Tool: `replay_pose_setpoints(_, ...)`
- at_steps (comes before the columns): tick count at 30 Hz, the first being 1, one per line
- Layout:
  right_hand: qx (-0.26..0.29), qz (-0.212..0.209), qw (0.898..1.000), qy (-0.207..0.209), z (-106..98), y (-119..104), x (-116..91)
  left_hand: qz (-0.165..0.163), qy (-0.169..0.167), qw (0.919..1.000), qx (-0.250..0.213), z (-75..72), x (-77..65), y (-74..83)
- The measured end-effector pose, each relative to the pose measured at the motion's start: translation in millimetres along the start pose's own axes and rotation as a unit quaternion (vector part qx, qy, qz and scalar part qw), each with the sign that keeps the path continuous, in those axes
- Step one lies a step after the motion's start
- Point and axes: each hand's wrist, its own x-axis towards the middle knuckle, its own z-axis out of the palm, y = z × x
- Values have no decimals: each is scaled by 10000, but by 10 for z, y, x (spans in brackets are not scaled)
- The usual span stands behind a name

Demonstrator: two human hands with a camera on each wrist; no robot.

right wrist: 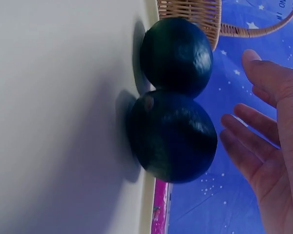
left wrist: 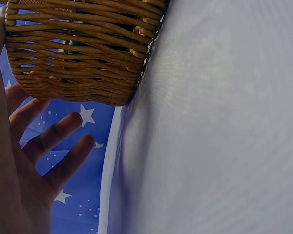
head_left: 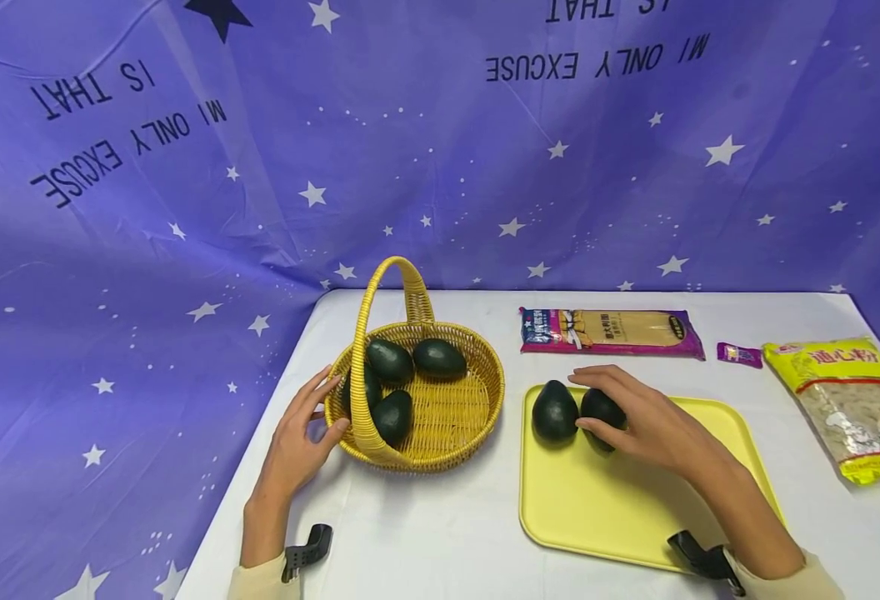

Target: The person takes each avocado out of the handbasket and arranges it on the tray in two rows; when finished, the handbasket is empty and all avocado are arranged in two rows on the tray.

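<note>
Toward the far-left corner of the desk (head_left: 440,533), in the head view, a yellow basket (head_left: 447,417) is standing with four avocados (head_left: 391,361) lying inside, mostly on its left. The left grip (head_left: 297,446) is resting at the basket's left rim, fingers spread and thumb parted from them. Right of the desk's middle, a yellow tray (head_left: 582,508) is carrying two more avocados (head_left: 556,414), sitting just beside each other near its far-left corner. The right grip (head_left: 638,425) is hovering at the right-hand one, fingers loosely bent, thumb apart. Near the far edge a noodle packet (head_left: 608,332) is lying, then a purple sachet (head_left: 739,355); a bag (head_left: 856,408) is lying toward the right edge.

In the left wrist view, the left grip's fingers are spreading beside the basket's woven wall.

In the right wrist view, a gap is showing between the relaxed right grip and both tray avocados. The basket is partly appearing beyond them, and the packet's pink edge is peeking past the tray.
</note>
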Motion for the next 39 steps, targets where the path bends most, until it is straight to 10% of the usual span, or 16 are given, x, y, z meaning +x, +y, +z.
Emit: replay_pose_setpoints(39, 407, -594, 9970, -288, 214, -345, 379, -71, -47, 9999, -98, 3, 10, 25)
